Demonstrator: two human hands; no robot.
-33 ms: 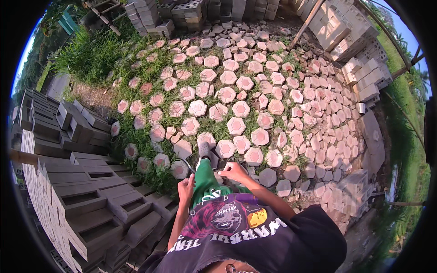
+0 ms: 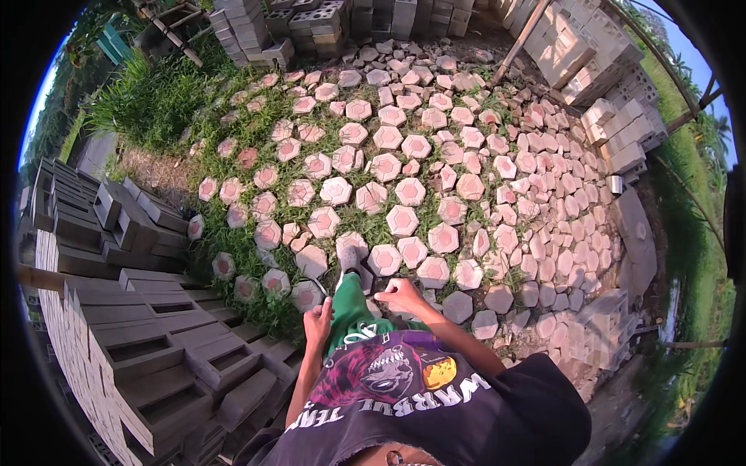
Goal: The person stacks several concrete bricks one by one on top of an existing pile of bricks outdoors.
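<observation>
My left hand (image 2: 318, 320) is closed in front of my left hip, its thumb uppermost. A thin, pale, blade-like strip (image 2: 318, 283) juts forward from it; its exact kind is too small to tell. To the right, my right hand (image 2: 402, 296) is curled, thumb and fingers drawn together before my green trousers (image 2: 351, 307). Whatever it may hold does not show. Both hands hang above the ground, apart from each other. Beyond them, my foot in a grey shoe (image 2: 352, 250) rests among hexagonal paving stones (image 2: 402, 220) with pinkish centres.
Grass (image 2: 155, 109) grows between the pavers and thickly at the far left. Stacked grey concrete blocks (image 2: 155, 334) stand close on my left, with more blocks (image 2: 311, 27) at the back. Broken paving pieces (image 2: 571, 206) cover the right side. A wooden post (image 2: 522, 43) leans at the far right.
The view has shifted very slightly, and the thin strip at my left hand shows at a slightly different angle. Both hands stay nearly where they were.
</observation>
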